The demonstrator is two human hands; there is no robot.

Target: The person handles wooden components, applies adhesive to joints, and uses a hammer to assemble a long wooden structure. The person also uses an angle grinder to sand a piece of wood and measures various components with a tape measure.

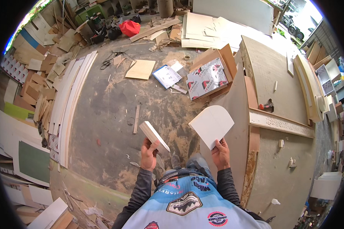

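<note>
My left hand is closed round a small stack of white-faced boards, tilted so that their layered edges show. In my right hand a white panel with one rounded end is pinched at its lower edge, its flat face turned up. The two hands are apart, in front of my body, and the boards do not touch the panel. My left fingers are partly hidden behind the stack.
On my right stands a long workbench with a red-and-black tool on it. Ahead lie an open cardboard box, a plywood piece and a thin wood strip. Long white planks and heaped offcuts line the left.
</note>
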